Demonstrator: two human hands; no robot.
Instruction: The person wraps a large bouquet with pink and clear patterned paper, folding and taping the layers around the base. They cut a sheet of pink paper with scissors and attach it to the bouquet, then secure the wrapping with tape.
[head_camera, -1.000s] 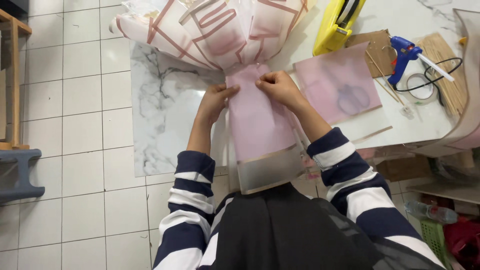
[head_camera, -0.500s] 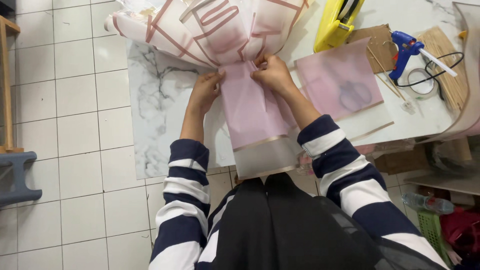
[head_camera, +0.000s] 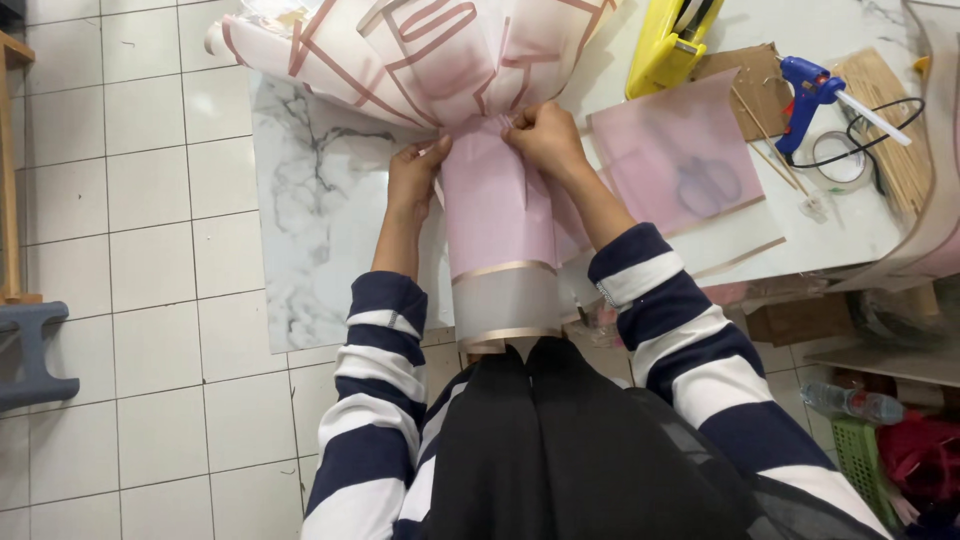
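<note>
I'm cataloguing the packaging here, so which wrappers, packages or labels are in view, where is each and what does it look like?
Bouquet wrap: top centre, flared cream paper with pink bands, gathered by left hand and right hand.
Pink sleeve: below the hands, tube with gold-edged translucent band.
Pink sheet: on the table, right of the sleeve, flat, translucent.
Plastic bottle: lower right, clear, lying down.
</note>
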